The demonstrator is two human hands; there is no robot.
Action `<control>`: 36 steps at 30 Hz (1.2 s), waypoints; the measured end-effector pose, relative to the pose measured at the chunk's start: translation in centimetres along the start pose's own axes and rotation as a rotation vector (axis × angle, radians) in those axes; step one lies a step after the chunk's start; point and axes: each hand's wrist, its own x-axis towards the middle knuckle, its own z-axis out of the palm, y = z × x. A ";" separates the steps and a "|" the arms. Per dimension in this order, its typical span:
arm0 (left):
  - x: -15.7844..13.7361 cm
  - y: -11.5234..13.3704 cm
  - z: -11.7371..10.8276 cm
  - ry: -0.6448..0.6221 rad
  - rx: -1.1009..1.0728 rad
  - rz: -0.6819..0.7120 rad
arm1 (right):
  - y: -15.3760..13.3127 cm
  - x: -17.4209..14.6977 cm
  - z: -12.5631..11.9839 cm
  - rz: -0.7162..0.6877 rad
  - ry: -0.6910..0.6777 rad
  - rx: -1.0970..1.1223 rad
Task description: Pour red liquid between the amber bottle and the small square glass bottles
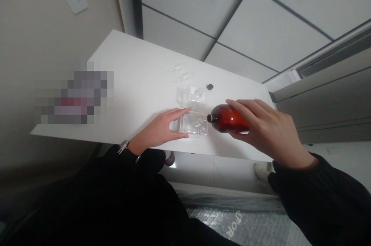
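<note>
My right hand (263, 126) is wrapped round an amber bottle (226, 118), tipped nearly flat with its uncapped mouth pointing left. That mouth is at the right end of a clear rectangular container (191, 128) on the table. Whether liquid is flowing out is hard to make out. My left hand (159, 128) has its thumb and fingers spanning the near and far sides of this container, with the fingertips against it. Just behind stands a second clear container (193, 97). A small black cap (210, 86) lies on the table beyond the bottle.
The white table (139, 68) stands against a panelled partition. Several thin clear items, perhaps droppers (181, 77), lie towards its back. A blurred-out object (81, 97) is at the left end. The table's front edge runs close below my hands.
</note>
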 end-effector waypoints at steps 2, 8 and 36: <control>0.0 0.0 0.0 0.002 0.001 0.005 | 0.0 0.0 0.0 -0.002 0.005 -0.001; -0.1 -0.1 0.0 0.000 0.016 0.008 | -0.1 0.0 0.0 0.003 0.004 -0.001; 0.1 0.1 -0.1 -0.012 0.012 0.008 | -0.1 -0.1 0.0 0.047 -0.033 0.043</control>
